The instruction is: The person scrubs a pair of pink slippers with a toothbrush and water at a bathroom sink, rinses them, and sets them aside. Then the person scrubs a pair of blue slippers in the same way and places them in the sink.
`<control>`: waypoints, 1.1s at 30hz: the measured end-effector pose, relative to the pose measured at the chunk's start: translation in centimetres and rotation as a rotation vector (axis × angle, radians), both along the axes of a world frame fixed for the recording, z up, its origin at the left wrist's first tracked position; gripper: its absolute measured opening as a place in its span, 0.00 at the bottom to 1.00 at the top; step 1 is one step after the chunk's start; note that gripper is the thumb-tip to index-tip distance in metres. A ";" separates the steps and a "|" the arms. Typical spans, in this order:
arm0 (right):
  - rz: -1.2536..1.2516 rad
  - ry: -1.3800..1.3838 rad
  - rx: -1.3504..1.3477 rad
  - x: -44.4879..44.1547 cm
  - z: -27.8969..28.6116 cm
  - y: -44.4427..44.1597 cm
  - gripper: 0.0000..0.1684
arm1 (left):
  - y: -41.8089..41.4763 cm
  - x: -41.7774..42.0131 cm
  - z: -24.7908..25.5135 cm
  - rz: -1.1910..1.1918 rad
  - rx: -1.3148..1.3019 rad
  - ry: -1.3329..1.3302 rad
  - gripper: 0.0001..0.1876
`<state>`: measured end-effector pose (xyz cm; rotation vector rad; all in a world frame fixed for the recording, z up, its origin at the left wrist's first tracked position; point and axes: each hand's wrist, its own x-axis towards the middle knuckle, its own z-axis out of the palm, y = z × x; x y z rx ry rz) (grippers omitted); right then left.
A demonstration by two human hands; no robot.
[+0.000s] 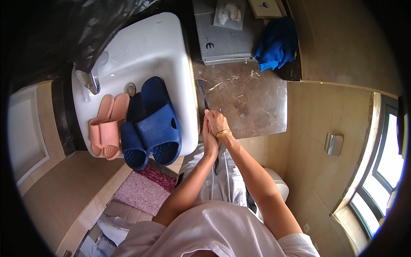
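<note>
My right hand (218, 122), with gold bangles at the wrist, lies against my left hand (209, 141) at the front of the brown marble counter (247, 99). The fingers overlap, so their grip is partly hidden. A thin dark tool (203, 93), possibly a toothbrush, reaches from the fingertips toward the back; I cannot tell whether it is held or lies on the counter. Left of my hands, a white washbasin (144, 41) holds a pair of pink slide sandals (109, 128) and a larger pair of navy slide sandals (157, 125). The toe ends of the navy pair overhang the front rim.
A chrome faucet (93, 80) rises at the basin's left, partly under black plastic sheeting (74, 32). Behind the counter are a grey box (224, 41), a clear packet (229, 14) and a blue cloth (277, 43). A pink rug (144, 189) lies low left; a paper holder (334, 144) is wall-mounted.
</note>
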<state>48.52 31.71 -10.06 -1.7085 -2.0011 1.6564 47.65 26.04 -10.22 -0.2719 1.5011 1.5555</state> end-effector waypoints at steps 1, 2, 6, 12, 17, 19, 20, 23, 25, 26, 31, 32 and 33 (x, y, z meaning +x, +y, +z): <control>-0.007 0.033 -0.004 0.0 0.1 0.0 0.25 | 0.1 0.0 0.9 -0.053 -0.051 0.076 0.22; 0.000 0.039 -0.001 -0.5 -0.1 1.1 0.25 | 1.1 -0.5 1.3 -0.023 0.001 0.094 0.21; -0.047 0.062 -0.140 -1.2 1.0 2.9 0.26 | 3.0 -2.3 1.9 -0.050 0.112 0.027 0.20; -0.060 0.047 -0.122 -1.4 1.3 2.0 0.26 | 1.7 -2.0 2.1 -0.079 0.053 0.073 0.20; -0.022 0.082 -0.113 -0.7 0.5 0.8 0.27 | 1.0 -0.4 1.4 0.078 -0.013 0.185 0.17; -0.012 0.084 -0.278 0.8 1.2 -1.4 0.26 | -1.2 -0.1 0.9 0.023 -0.083 0.122 0.21; -0.016 0.086 -0.224 0.6 1.1 -1.4 0.26 | -1.3 0.0 0.3 0.085 -0.065 0.072 0.20; -0.028 0.134 -0.180 -0.8 1.1 1.4 0.26 | 0.7 -1.1 1.1 -0.049 0.038 0.178 0.20; -0.070 0.208 -0.134 -0.9 0.4 1.2 0.25 | 0.4 -1.2 0.5 -0.158 -0.035 0.345 0.20; -0.050 0.181 -0.151 -0.2 0.0 0.1 0.25 | -0.6 -0.2 0.3 -0.094 -0.019 0.297 0.20; -0.052 0.135 -0.247 2.1 0.4 -2.9 0.26 | -3.3 1.3 0.4 0.039 0.062 0.084 0.19; -0.043 0.192 -0.302 1.5 0.5 -1.4 0.27 | -1.9 1.1 1.5 -0.089 -0.092 0.301 0.19; -0.034 0.213 -0.272 0.7 0.9 0.1 0.27 | -1.3 -0.3 0.8 -0.169 -0.085 0.312 0.19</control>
